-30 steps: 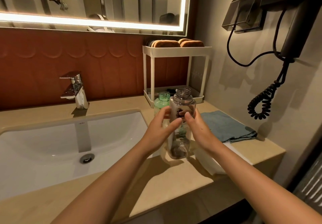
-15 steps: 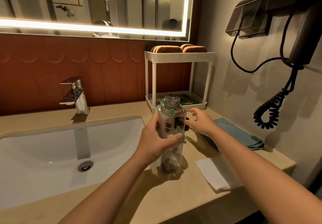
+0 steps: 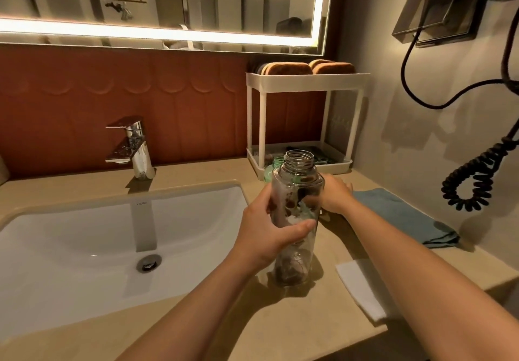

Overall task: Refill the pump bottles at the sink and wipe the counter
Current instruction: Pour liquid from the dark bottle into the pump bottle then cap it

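My left hand [image 3: 269,234] grips a clear, empty pump bottle [image 3: 295,181] around its middle. The bottle stands upright on the beige counter [image 3: 280,321] just right of the sink [image 3: 84,234], and its threaded neck is open with no pump on it. A green bottle [image 3: 278,162] stands right behind it, mostly hidden. My right hand [image 3: 335,196] reaches low behind the clear bottle, near the counter. Its thumb and fingertips are hidden by the bottle, where something dark shows through the plastic.
A chrome faucet [image 3: 134,150] stands behind the basin. A white two-tier rack [image 3: 306,78] with sponges sits in the back corner. A folded blue cloth [image 3: 401,217] and a white cloth [image 3: 359,287] lie to the right. A coiled hair-dryer cord [image 3: 471,186] hangs on the wall.
My right hand let go of the clear bottle and moved back behind it, down toward the counter. My left hand kept its grip and shifted the bottle slightly left.
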`<act>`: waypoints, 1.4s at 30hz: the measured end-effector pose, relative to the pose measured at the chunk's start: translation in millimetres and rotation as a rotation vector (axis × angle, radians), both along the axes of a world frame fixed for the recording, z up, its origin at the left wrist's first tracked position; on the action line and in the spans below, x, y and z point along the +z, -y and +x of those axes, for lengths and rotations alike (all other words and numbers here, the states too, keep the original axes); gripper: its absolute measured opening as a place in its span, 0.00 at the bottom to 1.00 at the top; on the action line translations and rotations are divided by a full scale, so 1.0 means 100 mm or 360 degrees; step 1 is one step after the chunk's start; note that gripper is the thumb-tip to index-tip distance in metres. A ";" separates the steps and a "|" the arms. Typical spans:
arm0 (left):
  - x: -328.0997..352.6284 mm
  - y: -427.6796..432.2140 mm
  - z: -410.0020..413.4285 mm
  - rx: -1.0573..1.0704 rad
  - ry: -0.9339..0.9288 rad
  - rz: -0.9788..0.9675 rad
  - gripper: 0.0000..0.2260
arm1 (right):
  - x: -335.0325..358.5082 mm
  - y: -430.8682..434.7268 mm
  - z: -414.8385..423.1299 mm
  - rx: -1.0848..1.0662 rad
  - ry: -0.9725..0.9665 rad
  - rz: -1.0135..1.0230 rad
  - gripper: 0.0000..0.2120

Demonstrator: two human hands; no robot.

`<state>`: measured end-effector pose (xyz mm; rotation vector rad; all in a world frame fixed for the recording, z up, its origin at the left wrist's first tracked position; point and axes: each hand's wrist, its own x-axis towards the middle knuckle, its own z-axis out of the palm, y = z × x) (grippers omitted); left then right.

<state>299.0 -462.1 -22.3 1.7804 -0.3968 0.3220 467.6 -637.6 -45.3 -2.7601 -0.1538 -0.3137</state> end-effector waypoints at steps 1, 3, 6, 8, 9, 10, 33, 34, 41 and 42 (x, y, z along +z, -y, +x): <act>-0.01 0.00 0.00 -0.0001 -0.0006 0.0000 0.30 | 0.05 0.01 -0.07 0.0034 0.0042 0.0147 0.26; -0.01 -0.02 0.01 0.0010 -0.0028 -0.0003 0.29 | 0.17 0.05 -0.22 0.0147 0.0085 0.0575 0.26; -0.01 -0.01 0.02 0.0010 -0.0054 -0.0014 0.28 | 0.31 0.15 -0.53 0.0224 0.0081 0.1110 0.24; 0.00 0.00 0.01 0.0023 -0.0063 -0.0007 0.27 | 0.37 0.21 -0.71 0.0277 0.0090 0.1335 0.21; 0.01 0.00 0.00 0.0026 -0.0068 -0.0006 0.26 | 0.41 0.23 -0.80 0.0313 0.0102 0.1419 0.20; 0.01 0.01 -0.01 0.0029 -0.0070 -0.0007 0.25 | 0.47 0.25 -0.89 0.0357 0.0118 0.1486 0.20; -0.02 0.05 -0.04 0.0136 -0.0095 0.0023 0.24 | 1.80 -0.32 -1.59 0.0973 -0.0054 0.0398 0.20; -0.02 0.05 -0.04 0.0146 -0.0097 0.0017 0.24 | 1.82 -0.35 -1.59 0.0962 -0.0059 0.0274 0.19; -0.05 0.06 -0.04 0.0169 -0.0081 0.0007 0.23 | 1.91 -0.49 -1.59 0.0900 0.0051 -0.0240 0.22; -0.04 0.06 -0.04 0.0168 -0.0080 0.0011 0.23 | 1.92 -0.49 -1.60 0.0897 0.0055 -0.0270 0.22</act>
